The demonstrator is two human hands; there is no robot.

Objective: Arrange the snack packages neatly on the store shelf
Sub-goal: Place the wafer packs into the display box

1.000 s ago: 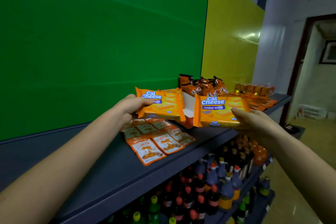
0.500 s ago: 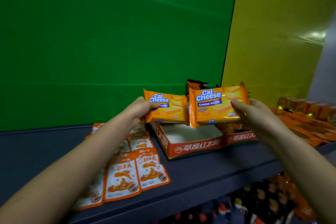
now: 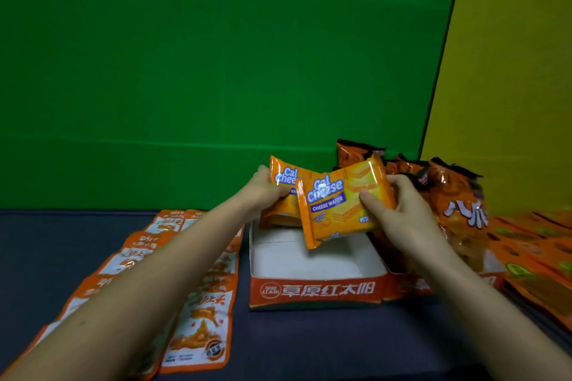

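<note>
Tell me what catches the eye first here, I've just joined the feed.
At the centre, the left hand holds the rear Cal Cheese pack and the right hand holds the front Cal Cheese pack, overlapping it, both over the open display box on the dark shelf. Behind everything stands a bright green wall panel, and flat orange-and-white pouches lie in rows left of the box.
</note>
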